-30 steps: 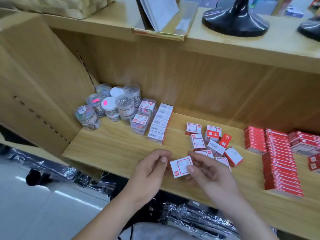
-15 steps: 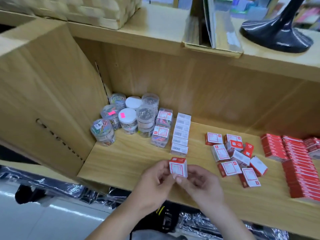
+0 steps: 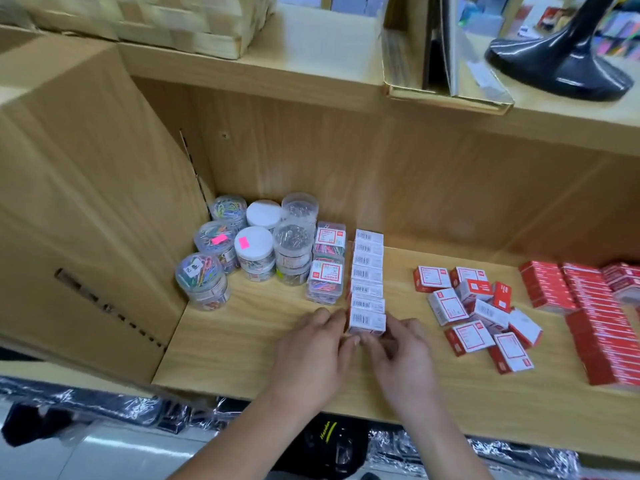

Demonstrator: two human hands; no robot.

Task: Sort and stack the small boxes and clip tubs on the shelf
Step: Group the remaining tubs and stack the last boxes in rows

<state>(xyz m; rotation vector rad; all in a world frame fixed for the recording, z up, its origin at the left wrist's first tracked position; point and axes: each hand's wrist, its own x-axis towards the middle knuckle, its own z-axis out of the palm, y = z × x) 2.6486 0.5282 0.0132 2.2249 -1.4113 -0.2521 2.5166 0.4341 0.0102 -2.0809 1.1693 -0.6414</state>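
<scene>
A small white box (image 3: 367,322) with a barcode side up stands at the near end of a row of like boxes (image 3: 367,268) on the wooden shelf (image 3: 242,341). My left hand (image 3: 311,355) and my right hand (image 3: 401,362) pinch this box from both sides with their fingertips. Left of the row stand two clear cases of coloured clips (image 3: 327,268) and several round clip tubs (image 3: 256,251). To the right lies a loose heap of red-and-white small boxes (image 3: 481,310).
Rows of red boxes (image 3: 595,317) fill the shelf's right end. A cardboard panel (image 3: 79,216) closes the left side. On the upper shelf stand a woven basket (image 3: 166,19), a gold-edged tray (image 3: 446,74) and a black stand (image 3: 568,60).
The box held in the air in front of the shelf has been turned and set down at the near end of the row. Both hands moved forward with it.
</scene>
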